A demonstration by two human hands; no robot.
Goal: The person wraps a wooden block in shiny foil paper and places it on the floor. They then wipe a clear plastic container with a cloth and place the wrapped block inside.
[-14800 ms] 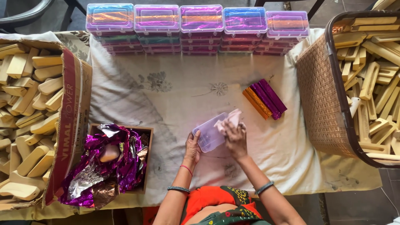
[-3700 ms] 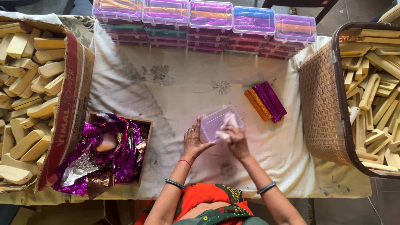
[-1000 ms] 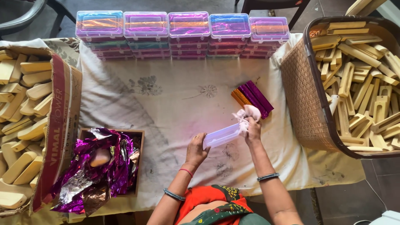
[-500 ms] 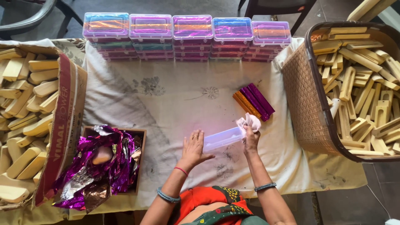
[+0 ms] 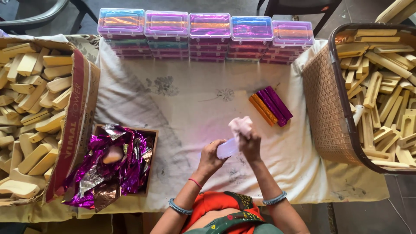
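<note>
I am holding a clear, faintly lilac plastic box and a pale pink cloth. The tablecloth is showing cream with grey flower prints. Orange and purple foil-wrapped sticks are gleaming toward its right edge. Violet foil is shining in the brown tray at the left edge. Pink, purple and blue lidded boxes are lining the far edge.

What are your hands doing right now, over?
Left hand holds clear plastic box. Right hand presses pink cloth on it. Nothing blocking.
</note>
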